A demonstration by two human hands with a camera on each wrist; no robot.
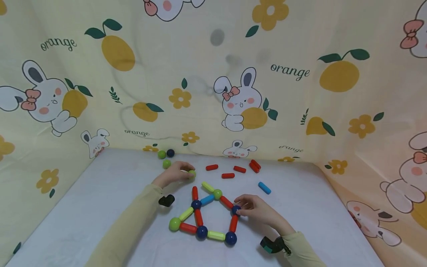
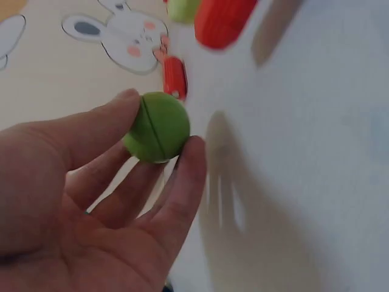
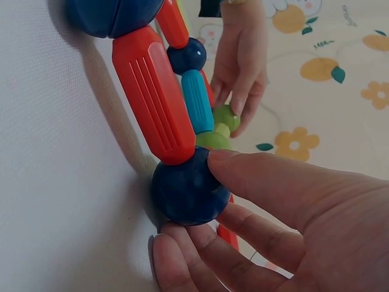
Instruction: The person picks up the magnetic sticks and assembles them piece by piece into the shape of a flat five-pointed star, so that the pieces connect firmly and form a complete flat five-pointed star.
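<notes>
My left hand [image 1: 174, 172] holds a green ball [image 2: 161, 126] between thumb and fingertips, above the table behind the ball-and-rod frame. Thumb and fingers of my right hand [image 1: 259, 211] pinch a dark blue ball [image 3: 188, 188] at the frame's right corner. Two red rods meet at that ball. The frame lies flat, a triangle joined to a larger five-sided loop. From its upper green ball [image 1: 217, 194] a yellow-green rod [image 1: 207, 186] sticks out, free at its far end. A red rod [image 1: 195, 193] points away from another dark blue ball [image 1: 196, 204].
Several loose red rods [image 1: 228, 175] lie toward the back, with a blue rod [image 1: 264, 187] nearer on the right. Two green balls [image 1: 166, 163] and a dark blue ball [image 1: 170, 152] sit at the back left. A printed cloth [image 1: 207, 122] rises behind the white table [image 1: 293, 185].
</notes>
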